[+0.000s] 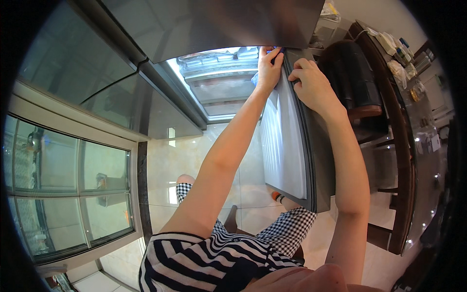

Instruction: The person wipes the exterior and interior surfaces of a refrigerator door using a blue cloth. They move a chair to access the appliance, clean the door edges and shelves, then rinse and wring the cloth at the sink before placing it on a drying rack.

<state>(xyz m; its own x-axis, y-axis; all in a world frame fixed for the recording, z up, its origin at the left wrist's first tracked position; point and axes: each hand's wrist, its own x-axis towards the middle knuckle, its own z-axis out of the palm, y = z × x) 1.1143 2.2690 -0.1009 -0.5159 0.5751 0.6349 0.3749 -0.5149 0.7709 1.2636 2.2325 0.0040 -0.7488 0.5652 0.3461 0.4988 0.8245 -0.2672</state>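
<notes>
A lower refrigerator door [286,138] stands swung out to the right of a lit compartment, its pale inner liner turned toward the interior. My left hand [269,71] reaches to the upper inner side of this door, thumb and fingers pinched around a small dark blue thing [278,54] that is mostly hidden. My right hand [312,85] has curled fingers on the door's edge by the dark rubber gasket [301,120]. Inside the compartment, packed bags [219,56] lie above translucent drawers [222,89]. Behind my left wrist shows a bit of blue plastic [255,79].
The upper refrigerator door [219,25] overhangs my hands. Grey cabinet fronts [109,106] and a glass-paned door [80,164] stand on the left. A dark leather chair [350,76] and a cluttered table [419,120] are close on the right. Pale tiles [244,182] cover the floor.
</notes>
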